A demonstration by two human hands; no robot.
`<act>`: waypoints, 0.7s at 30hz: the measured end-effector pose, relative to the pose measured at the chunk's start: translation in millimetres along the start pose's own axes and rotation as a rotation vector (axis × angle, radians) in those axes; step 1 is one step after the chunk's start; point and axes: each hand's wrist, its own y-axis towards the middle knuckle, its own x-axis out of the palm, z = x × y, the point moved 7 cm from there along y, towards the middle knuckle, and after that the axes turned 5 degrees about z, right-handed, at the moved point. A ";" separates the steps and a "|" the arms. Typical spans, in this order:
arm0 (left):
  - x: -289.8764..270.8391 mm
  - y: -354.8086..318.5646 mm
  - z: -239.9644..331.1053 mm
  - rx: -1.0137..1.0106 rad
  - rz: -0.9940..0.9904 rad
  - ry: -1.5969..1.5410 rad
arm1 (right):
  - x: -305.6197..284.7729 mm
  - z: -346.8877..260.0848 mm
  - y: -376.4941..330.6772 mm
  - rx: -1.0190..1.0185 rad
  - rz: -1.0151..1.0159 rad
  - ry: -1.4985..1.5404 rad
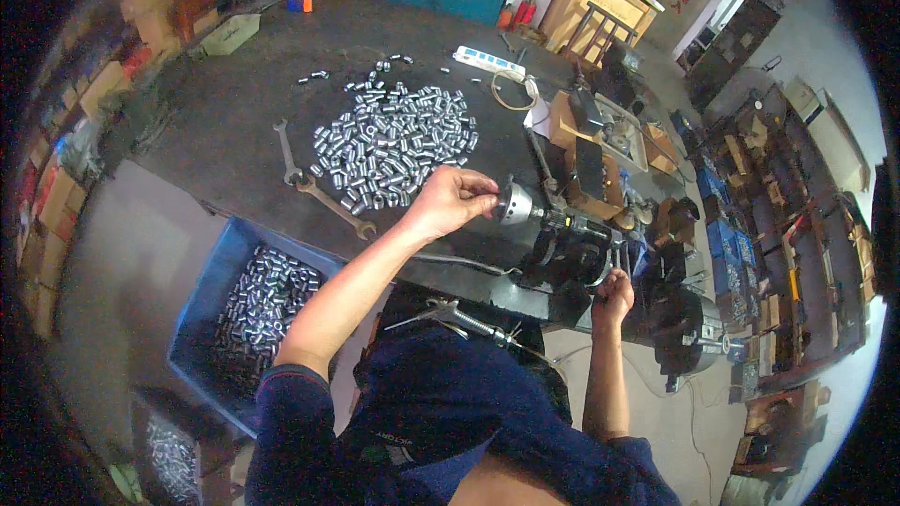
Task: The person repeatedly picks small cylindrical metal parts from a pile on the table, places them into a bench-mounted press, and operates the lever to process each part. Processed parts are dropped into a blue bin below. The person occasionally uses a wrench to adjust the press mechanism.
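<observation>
Pinching a small metal sleeve (494, 203) at the chuck (515, 205) with my left hand (452, 201); I should seat it straight. My right hand (613, 292) grips the machine's lever (600, 267). Blue bin (214, 286), wrenches (323, 199), sleeve pile (394, 145) crowd the surface (216, 150) leftward.

Metal workshop, dark workbench (216, 141) with heap of small steel sleeves (394, 141), wrenches (323, 197), small lathe (562, 239)
</observation>
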 end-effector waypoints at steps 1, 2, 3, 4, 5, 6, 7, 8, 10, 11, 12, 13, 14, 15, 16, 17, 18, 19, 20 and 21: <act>0.2 0.0 -0.5 -0.006 0.004 0.014 | -2.3 0.4 1.5 -0.006 0.012 -0.025; 1.0 0.1 -0.7 -0.012 0.008 0.027 | -1.9 0.4 2.6 -0.024 -0.010 -0.006; 2.4 -0.7 4.7 -0.036 0.034 0.084 | -1.1 0.3 2.0 -0.040 -0.031 0.014; 3.4 0.1 6.3 -0.026 0.010 0.116 | -0.9 -0.9 1.1 -0.057 -0.051 0.034; 3.7 2.0 7.5 -0.015 -0.014 0.147 | -5.0 0.5 -0.1 -0.033 -0.015 0.026; 3.0 3.9 9.5 0.000 -0.033 0.180 | -3.4 -0.2 -2.2 -0.009 0.015 0.020; 2.8 5.1 10.8 0.016 -0.044 0.164 | -2.5 -2.4 -4.0 0.014 0.044 0.013; 2.8 6.4 11.5 0.032 -0.055 0.149 | 1.2 -9.1 -6.5 0.004 0.014 0.008; 3.5 8.1 5.1 -0.008 -0.080 0.091 | -0.6 -20.5 -18.3 -0.004 -0.023 -0.004; 2.1 11.8 2.0 -0.054 -0.085 0.049 | 4.6 -27.6 -20.0 -0.037 -0.070 -0.012; 2.6 13.1 0.2 -0.100 -0.095 0.013 | 10.4 -32.2 -23.9 -0.016 -0.062 -0.059; 2.3 12.2 0.3 -0.111 -0.088 0.010 | 14.5 -34.3 -24.0 -0.007 -0.098 -0.057; 5.1 11.0 1.3 -0.089 -0.102 0.047 | 15.9 -35.0 -24.1 0.002 -0.134 -0.056; 4.9 10.2 4.4 -0.063 -0.110 0.084 | 13.5 -35.2 -23.0 0.016 -0.109 -0.053; 5.2 9.5 8.5 -0.036 -0.116 0.120 | 9.4 -35.8 -22.1 0.029 -0.084 -0.050; 6.6 9.5 12.2 -0.040 -0.124 0.143 | 6.7 -36.0 -21.1 0.043 -0.059 -0.047; 5.1 8.6 14.4 -0.013 -0.112 0.160 | 14.4 -43.8 -26.8 0.021 -0.097 -0.041; 5.6 8.3 14.9 0.011 -0.109 0.179 | 18.7 -51.3 -28.9 0.018 -0.126 -0.027; 5.7 7.9 15.4 0.034 -0.105 0.198 | 25.9 -60.0 -29.7 0.015 -0.155 -0.013; 6.2 7.5 16.5 0.039 -0.112 0.201 | 36.3 -71.1 -32.3 -0.022 -0.142 -0.077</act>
